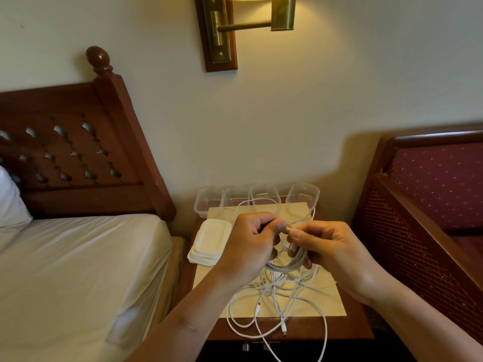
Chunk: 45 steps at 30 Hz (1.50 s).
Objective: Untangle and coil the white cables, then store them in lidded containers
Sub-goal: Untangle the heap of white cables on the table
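Head view: my left hand [251, 241] and right hand [329, 247] both pinch a thin white cable coil [294, 263] so its loops cannot spring apart.

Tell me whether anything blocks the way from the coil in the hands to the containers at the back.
No solid obstacle shows. The coil, gripped by the left hand and right hand, hangs in front of the open containers; their lids sit stacked at the left. Only a loose cable loop reaches them.

Cream wall [313, 113], lit brass lamp [251, 24], wooden headboard [78, 152], white bed [78, 270]
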Tool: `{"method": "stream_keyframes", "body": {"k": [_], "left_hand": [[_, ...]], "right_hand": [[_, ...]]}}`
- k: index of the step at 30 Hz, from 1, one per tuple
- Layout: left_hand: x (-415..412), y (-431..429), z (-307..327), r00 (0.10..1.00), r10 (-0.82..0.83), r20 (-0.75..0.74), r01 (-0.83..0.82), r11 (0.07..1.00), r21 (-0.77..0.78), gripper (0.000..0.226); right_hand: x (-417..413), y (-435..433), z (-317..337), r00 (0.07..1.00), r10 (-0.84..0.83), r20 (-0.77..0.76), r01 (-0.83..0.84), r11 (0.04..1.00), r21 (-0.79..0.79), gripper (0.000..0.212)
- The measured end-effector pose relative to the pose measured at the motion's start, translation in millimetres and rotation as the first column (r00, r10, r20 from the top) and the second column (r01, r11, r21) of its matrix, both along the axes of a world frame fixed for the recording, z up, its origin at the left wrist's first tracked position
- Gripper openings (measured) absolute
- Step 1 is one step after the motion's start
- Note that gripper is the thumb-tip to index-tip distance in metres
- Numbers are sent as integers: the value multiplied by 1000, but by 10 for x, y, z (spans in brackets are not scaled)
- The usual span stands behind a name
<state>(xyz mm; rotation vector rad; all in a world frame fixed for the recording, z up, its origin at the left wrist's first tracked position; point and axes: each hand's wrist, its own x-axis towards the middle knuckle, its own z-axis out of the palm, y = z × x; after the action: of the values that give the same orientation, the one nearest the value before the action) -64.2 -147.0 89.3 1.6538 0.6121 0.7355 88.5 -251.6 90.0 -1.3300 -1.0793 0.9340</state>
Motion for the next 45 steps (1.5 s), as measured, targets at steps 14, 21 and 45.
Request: {"method": "stream_keyframes", "body": {"k": [14,21,45], "left_hand": [[-210,114,-2,988,-151,-21,143,965,-221,42],[-409,339,97,943,-256,-213,191,939,-286,20],[-36,-249,-217,880,453,144,-450,891,-51,26]], "right_hand": [[-3,-30,-14,925,-263,275,226,961,158,16],[11,-25,-124,789,-282,546,137,947,291,11],[-126,66,-214,751,-342,565,184,930,318,15]]}}
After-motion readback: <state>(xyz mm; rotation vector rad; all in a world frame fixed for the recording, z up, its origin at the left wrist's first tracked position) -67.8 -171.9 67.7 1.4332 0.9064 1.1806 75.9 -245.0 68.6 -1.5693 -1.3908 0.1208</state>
